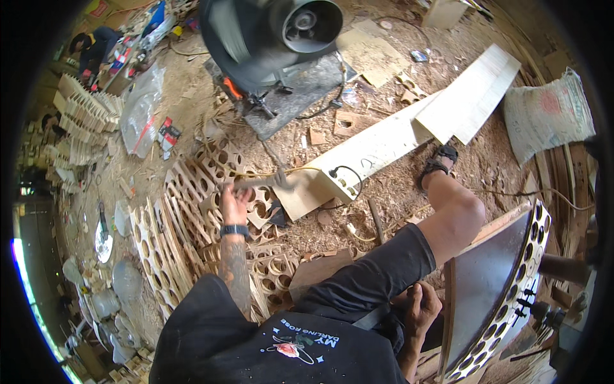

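Note:
My left hand (pixel 235 205), with a dark watch band at its wrist, is closed around the handle of what looks like a hammer (pixel 286 181). The grey head points right, above the sawdust and beside stacked wooden boards cut with round holes (pixel 208 169). My right hand (pixel 422 307) rests low beside my bent leg with its fingers curled. Whatever it may hold is hidden. Close to its right stands a dark-faced panel (pixel 481 281) with a hole-punched strip (pixel 521 272) along its curved outer edge.
A large fan (pixel 268 38) stands at the top on a board. Long pale planks (pixel 390 141) run to the upper right, with a socket box (pixel 345 185) and cords at their near end. A woven sack (pixel 550 112) is at right. Another person (pixel 96 48) crouches far left. Sawdust covers the floor.

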Motion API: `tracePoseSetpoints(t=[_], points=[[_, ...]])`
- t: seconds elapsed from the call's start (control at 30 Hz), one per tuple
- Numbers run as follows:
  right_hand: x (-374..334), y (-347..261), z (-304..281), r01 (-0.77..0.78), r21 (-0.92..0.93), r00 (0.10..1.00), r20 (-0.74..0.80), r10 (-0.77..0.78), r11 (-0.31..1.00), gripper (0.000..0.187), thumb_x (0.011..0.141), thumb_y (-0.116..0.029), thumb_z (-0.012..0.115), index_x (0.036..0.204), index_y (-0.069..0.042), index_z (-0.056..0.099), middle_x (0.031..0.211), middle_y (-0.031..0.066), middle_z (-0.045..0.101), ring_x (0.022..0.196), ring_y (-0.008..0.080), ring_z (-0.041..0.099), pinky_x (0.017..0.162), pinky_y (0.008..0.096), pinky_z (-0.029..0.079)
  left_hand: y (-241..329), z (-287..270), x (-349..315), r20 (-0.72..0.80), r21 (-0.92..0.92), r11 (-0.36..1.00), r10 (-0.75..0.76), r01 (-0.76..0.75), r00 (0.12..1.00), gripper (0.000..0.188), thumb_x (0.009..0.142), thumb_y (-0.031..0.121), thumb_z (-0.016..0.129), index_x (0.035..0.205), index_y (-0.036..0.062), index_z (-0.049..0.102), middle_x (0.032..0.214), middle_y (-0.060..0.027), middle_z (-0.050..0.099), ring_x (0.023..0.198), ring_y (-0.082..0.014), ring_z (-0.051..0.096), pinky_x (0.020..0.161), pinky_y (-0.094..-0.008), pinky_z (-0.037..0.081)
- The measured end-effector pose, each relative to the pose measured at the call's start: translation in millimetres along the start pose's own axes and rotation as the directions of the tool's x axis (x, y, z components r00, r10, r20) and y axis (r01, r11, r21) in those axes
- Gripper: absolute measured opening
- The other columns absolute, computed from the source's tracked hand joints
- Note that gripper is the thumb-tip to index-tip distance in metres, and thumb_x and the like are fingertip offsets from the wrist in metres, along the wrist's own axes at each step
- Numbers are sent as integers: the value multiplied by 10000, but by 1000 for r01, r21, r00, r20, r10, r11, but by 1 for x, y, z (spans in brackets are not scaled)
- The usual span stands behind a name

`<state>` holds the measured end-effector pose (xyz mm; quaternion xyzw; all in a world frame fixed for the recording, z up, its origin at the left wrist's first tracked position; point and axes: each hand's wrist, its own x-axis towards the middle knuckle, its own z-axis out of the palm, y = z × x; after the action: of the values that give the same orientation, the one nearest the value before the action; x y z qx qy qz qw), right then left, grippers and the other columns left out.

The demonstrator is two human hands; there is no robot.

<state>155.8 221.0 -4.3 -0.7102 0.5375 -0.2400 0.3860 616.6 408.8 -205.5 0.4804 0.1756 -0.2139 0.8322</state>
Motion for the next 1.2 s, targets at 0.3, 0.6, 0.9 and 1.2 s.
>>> tracePoseSetpoints(t=[0.3,0.6,0.9,1.2], points=[[-9,29,-5,-29,36,999,-33,31,999,191,946,-126,566,933,44,654,691,94,641,631,154,614,620,276,484,116,101,107,-215,-418,841,277,-344,937,263,974,135,430,1094,-76,531,1160,-194,573,1095,-328,572,975,-417,541],[-15,25,-4,-8,-39,1000,-18,7,999,184,945,-115,569,922,47,654,705,91,650,637,132,618,609,258,489,143,197,196,-242,-476,749,393,-461,887,309,993,137,387,1137,-97,530,1119,-187,605,1066,-281,609,923,-334,574],[-24,27,-18,-45,-103,995,-93,36,994,173,929,-85,561,921,60,654,774,115,663,712,164,622,682,289,497,130,213,228,-38,62,997,44,-41,998,223,928,246,611,1044,55,608,822,-26,588,665,-115,532,553,-240,459],[-7,12,-23,-43,-110,992,-123,30,993,158,921,-91,580,909,47,656,768,139,661,698,230,651,666,313,503,113,206,189,-78,389,912,-106,128,991,511,923,639,430,811,152,536,528,37,356,384,-100,321,361,-247,225]])
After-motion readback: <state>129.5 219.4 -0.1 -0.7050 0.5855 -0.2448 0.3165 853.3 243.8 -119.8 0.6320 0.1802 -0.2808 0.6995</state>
